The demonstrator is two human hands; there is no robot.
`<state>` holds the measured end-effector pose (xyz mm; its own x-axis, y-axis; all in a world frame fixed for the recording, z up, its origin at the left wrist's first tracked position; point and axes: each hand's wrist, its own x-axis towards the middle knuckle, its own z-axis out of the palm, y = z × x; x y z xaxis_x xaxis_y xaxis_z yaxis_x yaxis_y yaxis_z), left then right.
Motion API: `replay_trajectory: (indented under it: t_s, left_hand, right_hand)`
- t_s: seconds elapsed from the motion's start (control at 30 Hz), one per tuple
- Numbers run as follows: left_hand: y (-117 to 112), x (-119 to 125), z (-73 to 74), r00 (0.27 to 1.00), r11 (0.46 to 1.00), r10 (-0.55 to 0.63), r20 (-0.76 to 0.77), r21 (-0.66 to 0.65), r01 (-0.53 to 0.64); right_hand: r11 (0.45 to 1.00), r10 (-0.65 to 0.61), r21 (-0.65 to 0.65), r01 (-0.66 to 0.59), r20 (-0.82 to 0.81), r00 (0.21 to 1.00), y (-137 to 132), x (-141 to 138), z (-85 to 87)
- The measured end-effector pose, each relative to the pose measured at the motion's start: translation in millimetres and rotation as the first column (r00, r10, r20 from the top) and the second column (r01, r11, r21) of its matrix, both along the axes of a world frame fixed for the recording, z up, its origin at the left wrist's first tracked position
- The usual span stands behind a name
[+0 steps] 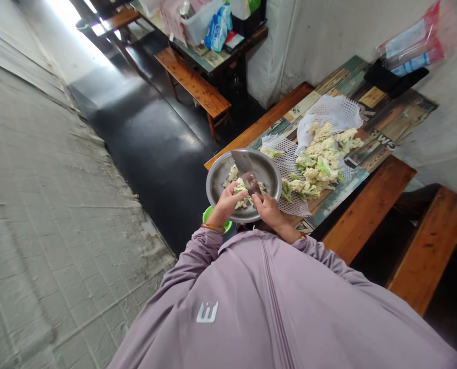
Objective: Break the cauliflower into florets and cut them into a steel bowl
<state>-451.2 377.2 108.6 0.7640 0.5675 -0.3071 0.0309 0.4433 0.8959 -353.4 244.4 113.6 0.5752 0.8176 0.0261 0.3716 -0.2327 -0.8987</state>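
Note:
A steel bowl (213, 192) stands at the near end of the table, with cut cauliflower pieces (231, 174) inside. Over the bowl, my left hand (226, 202) is closed around a cauliflower floret (241, 188). My right hand (269, 207) grips a knife (244, 163) by its dark handle; the broad blade points away from me across the bowl and is slightly smeared by motion. To the right of the bowl lies a heap of cauliflower (323, 159) on white foam netting (288, 154). Part of the bowl's contents is hidden behind my hands.
The patterned table (351, 179) reaches to the right, with a dark tray and plastic packages (413, 46) at its far end. Wooden benches (370, 210) flank it. A green container (209, 212) sits below the bowl. Another table (209, 57) holds a tub and packets.

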Motion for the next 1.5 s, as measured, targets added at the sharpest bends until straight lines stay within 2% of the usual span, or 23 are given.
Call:
replay_trajectory:
  t_s: [0.1,0.23,0.3,0.4,0.47,0.53,0.67,0.83,0.93,1.1,1.3,1.5]
  left_hand:
    - [2.4,-1.3,1.3,1.000,1.000,0.002,-0.005,0.009,-0.002]
    - [4.2,-2.6,-0.4,1.000,1.000,0.018,-0.016,0.013,-0.017]
    - [2.6,-1.4,-1.4,0.996,0.995,0.086,-0.032,0.046,-0.085]
    - [-0.2,-1.3,0.1,0.981,0.982,0.178,-0.078,0.078,-0.172]
    - [-0.4,-4.4,2.9,0.977,0.982,0.189,-0.096,0.052,-0.184]
    - [0.9,-9.6,5.5,0.983,0.985,0.171,-0.067,-0.029,-0.173]
    - [5.3,-17.6,5.6,0.982,0.953,0.183,0.053,-0.254,-0.163]
    - [8.3,-18.1,2.4,0.974,0.885,0.213,0.081,-0.438,-0.157]
    - [7.5,-17.3,3.3,0.963,0.880,0.246,0.113,-0.443,-0.173]
    - [5.1,-14.9,5.6,0.949,0.897,0.288,0.126,-0.382,-0.222]
    - [5.2,-10.5,7.7,0.941,0.923,0.293,0.171,-0.308,-0.232]
    - [3.8,-6.7,13.8,0.945,0.943,0.268,0.190,-0.255,-0.216]
  right_hand:
    - [0.996,0.082,0.020,-0.085,0.130,0.988,-0.5,0.5,5.1]
    - [0.988,0.153,-0.012,-0.154,0.223,0.963,-2.0,-4.2,9.2]
    - [0.990,0.139,-0.023,-0.138,0.236,0.962,-2.0,-5.9,7.1]
    - [0.999,0.031,-0.017,-0.027,0.224,0.974,-1.0,-0.3,0.5]
    - [0.997,-0.053,-0.044,0.063,0.184,0.981,-0.4,9.3,-3.8]
    - [0.991,-0.095,-0.086,0.104,0.111,0.989,0.1,19.4,-6.7]
    - [0.991,-0.071,-0.123,0.056,-0.123,0.990,2.2,24.2,-9.9]
    - [0.990,-0.090,-0.134,0.044,-0.357,0.930,5.1,11.2,-9.6]
    - [0.993,-0.096,-0.106,0.057,-0.404,0.910,4.7,7.9,1.3]
    - [0.997,-0.045,-0.076,0.009,-0.483,0.874,0.4,2.3,32.2]
    - [0.995,-0.043,-0.101,-0.028,-0.643,0.765,-7.4,-7.1,51.5]
    - [0.990,-0.005,-0.122,-0.073,-0.539,0.843,-8.3,-8.5,61.9]
